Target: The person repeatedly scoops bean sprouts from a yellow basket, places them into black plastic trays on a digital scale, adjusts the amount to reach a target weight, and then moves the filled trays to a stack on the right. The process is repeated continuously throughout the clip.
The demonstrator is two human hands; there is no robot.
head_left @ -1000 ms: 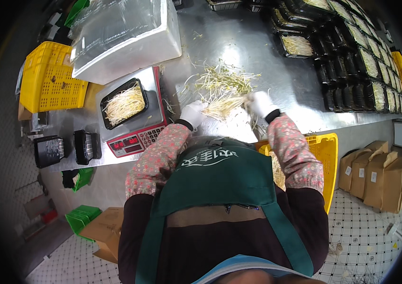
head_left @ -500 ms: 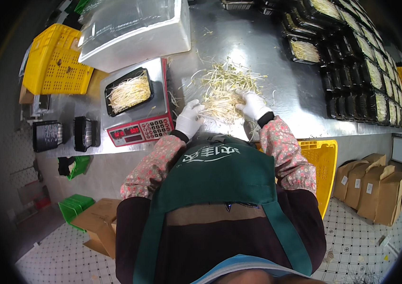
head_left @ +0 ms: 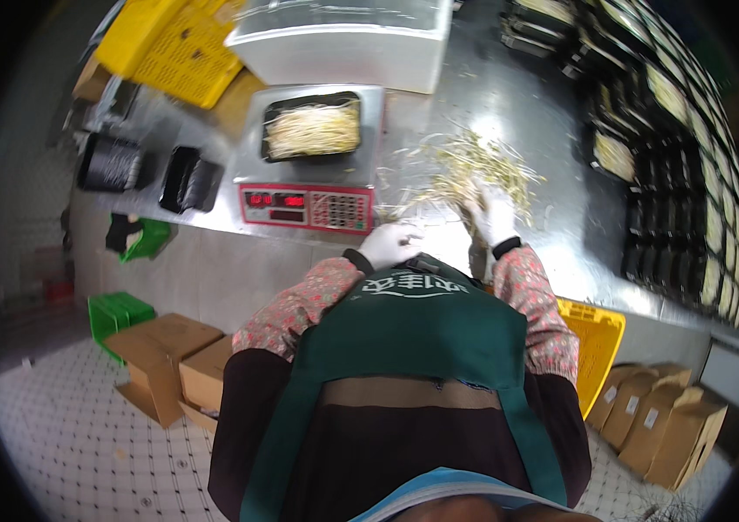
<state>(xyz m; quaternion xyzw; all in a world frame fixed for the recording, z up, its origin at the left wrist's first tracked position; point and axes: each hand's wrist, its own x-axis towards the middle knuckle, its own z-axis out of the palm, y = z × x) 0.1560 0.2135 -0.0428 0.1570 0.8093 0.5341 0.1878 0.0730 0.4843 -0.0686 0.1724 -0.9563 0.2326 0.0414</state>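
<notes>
A loose heap of bean sprouts [head_left: 483, 165], pale stems mixed with greenish tops, lies on the metal table. My right hand [head_left: 495, 214], in a white glove, is at the near side of the heap with its fingers curled into the sprouts. Away from the heap, my left hand [head_left: 389, 245], also gloved, sits at the table's front edge by the scale's near right corner. Its fingers are curled in, and what they hold, if anything, is hidden. On the red-framed digital scale [head_left: 307, 209] rests a black tray [head_left: 277, 150] filled with sprouts [head_left: 313, 129].
Behind the scale stands a white foam box [head_left: 343, 56], with a yellow crate [head_left: 165, 52] to its left. Empty black trays [head_left: 180, 178] sit at the left. Stacked filled trays [head_left: 674, 183] line the right side. Another yellow crate [head_left: 591, 344] is below the table edge.
The view has swung left. My left hand has left the sprouts and come back to the table's front edge. My right hand stays at the heap, its fingers now deeper among the stems.
</notes>
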